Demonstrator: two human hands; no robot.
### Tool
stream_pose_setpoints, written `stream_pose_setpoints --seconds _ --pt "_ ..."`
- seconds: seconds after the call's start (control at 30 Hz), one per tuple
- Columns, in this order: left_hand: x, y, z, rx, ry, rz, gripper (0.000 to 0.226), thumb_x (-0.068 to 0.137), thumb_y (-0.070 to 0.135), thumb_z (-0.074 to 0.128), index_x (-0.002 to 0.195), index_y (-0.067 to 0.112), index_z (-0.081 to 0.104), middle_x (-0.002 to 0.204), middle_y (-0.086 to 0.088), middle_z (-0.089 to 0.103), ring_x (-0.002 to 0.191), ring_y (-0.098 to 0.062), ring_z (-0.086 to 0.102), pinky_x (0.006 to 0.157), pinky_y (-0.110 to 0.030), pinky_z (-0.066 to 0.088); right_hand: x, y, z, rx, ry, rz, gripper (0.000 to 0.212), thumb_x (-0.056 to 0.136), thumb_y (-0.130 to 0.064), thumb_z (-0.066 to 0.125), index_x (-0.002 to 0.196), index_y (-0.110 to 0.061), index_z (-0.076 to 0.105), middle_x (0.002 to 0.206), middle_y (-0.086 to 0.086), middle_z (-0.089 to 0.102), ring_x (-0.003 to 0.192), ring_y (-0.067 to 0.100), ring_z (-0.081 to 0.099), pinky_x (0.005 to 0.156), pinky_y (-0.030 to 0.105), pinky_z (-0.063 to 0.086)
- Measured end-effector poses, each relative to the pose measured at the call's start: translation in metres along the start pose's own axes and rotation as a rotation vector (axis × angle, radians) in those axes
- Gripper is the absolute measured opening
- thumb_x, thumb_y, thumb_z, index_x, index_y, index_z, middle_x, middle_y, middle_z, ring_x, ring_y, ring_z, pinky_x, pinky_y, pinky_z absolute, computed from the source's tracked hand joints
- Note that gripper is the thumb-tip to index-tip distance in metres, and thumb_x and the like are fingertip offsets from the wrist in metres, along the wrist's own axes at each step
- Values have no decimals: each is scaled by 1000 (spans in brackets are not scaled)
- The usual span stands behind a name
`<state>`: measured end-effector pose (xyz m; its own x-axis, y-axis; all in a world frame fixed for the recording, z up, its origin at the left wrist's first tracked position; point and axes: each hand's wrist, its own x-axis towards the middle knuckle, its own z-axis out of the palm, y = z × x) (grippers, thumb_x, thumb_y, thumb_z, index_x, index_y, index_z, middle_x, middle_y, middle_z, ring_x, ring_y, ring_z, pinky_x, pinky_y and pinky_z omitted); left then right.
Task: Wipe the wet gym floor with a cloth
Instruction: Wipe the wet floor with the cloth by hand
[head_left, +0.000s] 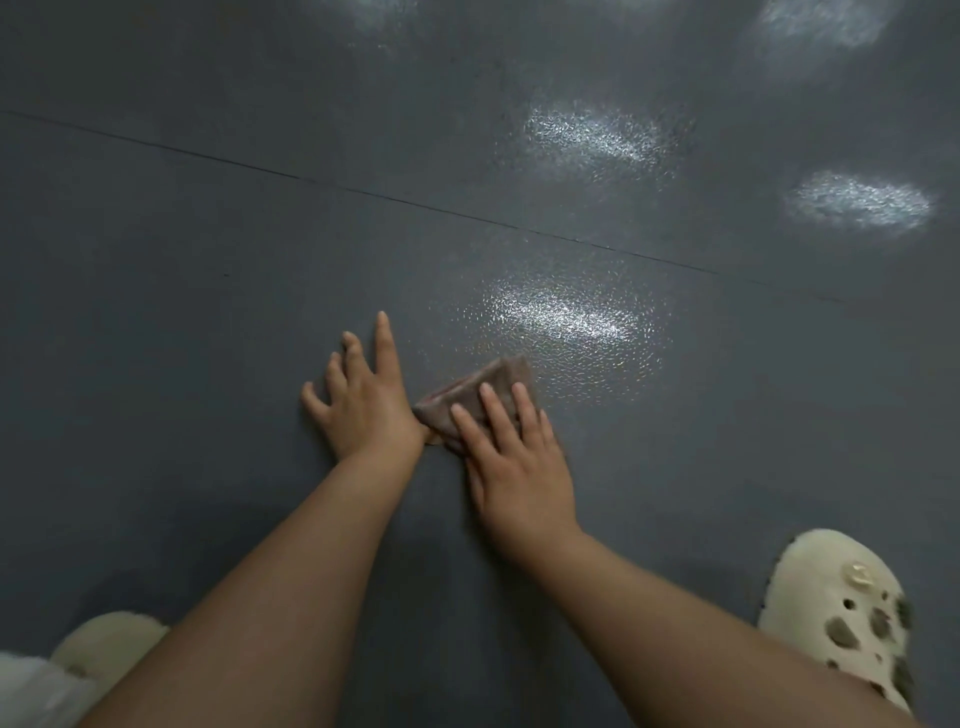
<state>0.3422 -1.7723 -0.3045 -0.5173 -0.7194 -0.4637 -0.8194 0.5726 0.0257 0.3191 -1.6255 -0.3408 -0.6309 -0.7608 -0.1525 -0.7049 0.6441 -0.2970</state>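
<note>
A small brown folded cloth (475, 391) lies flat on the dark grey textured gym floor (208, 260). My right hand (511, 457) presses on the cloth with straight fingers, covering its near half. My left hand (363, 400) rests flat on the bare floor just left of the cloth, fingers spread, its wrist touching the cloth's near corner. A shiny wet patch (566, 317) glistens just beyond and to the right of the cloth.
More glossy patches shine farther off, one in the middle (592, 135), one at right (862, 200) and one at upper right (821, 21). A thin floor seam (363, 191) runs diagonally across. Cream clogs sit at lower right (841, 618) and lower left (109, 644).
</note>
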Motion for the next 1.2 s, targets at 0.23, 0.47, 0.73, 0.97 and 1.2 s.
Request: stream_pose_setpoints --seconds 0.23,0.47,0.73,0.97,1.2 --pt "-5 -14 -4 27 -43 75 125 65 63 72 149 29 -15 159 -3 -4 146 -21 4 115 -48 6 110 55 -44 -4 -45 331 54 97 -34 35 149 -30 23 160 5 7 146 33 -2 118 45 9" --pt "-22 -63 -6 -110 7 70 101 77 52 68 151 29 3 159 -1 -3 145 -21 5 115 -39 7 154 3 -49 7 -180 298 58 98 -30 34 151 -34 10 160 1 -5 144 37 -12 115 52 -1" --pt "-51 -112 5 -184 -120 -153 114 71 35 81 151 29 1 159 -7 -5 144 -29 7 114 -44 15 20 -91 -3 18 -351 -224 58 89 -36 23 146 -30 34 157 5 19 145 37 7 115 53 10" --pt "-90 -91 21 -80 -172 -42 118 67 47 80 150 32 -2 158 -6 -12 145 -26 -1 116 -40 7 -29 -13 -15 -3 -229 -74 54 76 -20 43 127 -30 59 138 5 53 128 39 46 92 50 47" --pt "-116 -82 44 10 -162 -15 112 68 52 77 150 36 3 158 -5 -12 146 -24 -1 116 -42 7 -37 61 -30 93 57 520 54 96 -14 39 148 -27 30 159 5 12 145 35 0 118 41 11"
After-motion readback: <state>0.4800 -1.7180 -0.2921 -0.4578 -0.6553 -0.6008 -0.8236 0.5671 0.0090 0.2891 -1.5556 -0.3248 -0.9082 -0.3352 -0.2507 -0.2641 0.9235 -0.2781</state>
